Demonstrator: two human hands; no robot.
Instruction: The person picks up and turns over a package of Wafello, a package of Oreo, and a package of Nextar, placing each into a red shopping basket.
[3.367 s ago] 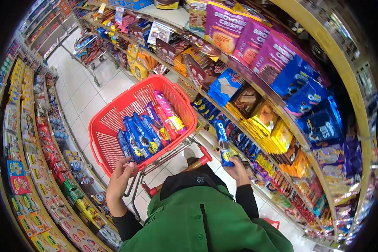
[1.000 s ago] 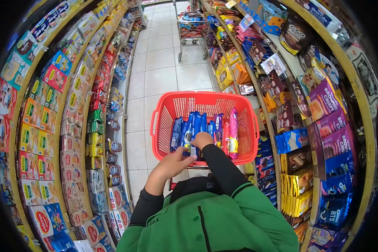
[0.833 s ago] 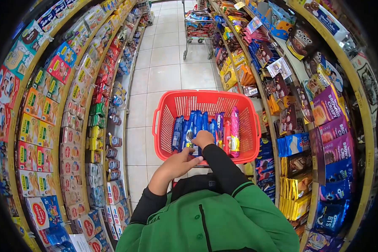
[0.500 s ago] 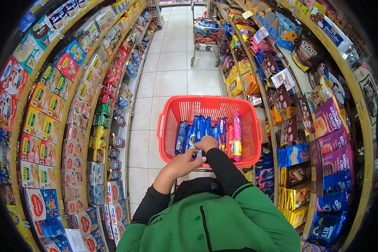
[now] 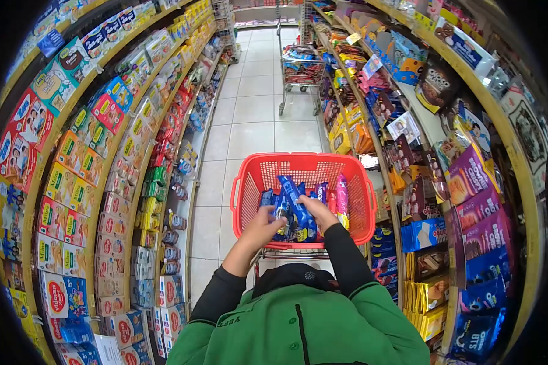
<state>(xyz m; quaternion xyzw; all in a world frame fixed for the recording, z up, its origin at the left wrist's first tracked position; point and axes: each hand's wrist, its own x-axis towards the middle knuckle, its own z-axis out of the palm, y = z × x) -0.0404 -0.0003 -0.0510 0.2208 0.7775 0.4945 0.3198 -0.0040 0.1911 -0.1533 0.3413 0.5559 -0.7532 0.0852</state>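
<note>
A red plastic basket rides on a trolley in front of me and holds several blue biscuit packs plus pink, purple and red packs. My right hand grips a long blue biscuit pack, lifted at a slant above the others. My left hand sits at the basket's near rim, its fingers on another blue biscuit pack lying inside. My green jacket with black sleeves fills the bottom of the view.
Snack shelves line both sides of a narrow tiled aisle: boxed goods on the left, biscuit and wafer packs on the right. A metal trolley full of goods stands further up the aisle by the right shelves.
The view has swung from the right shelf to the aisle. My right hand brought a blue pack from the shelf into the basket and now lifts one pack at a slant; my left hand stays at the near rim.
</note>
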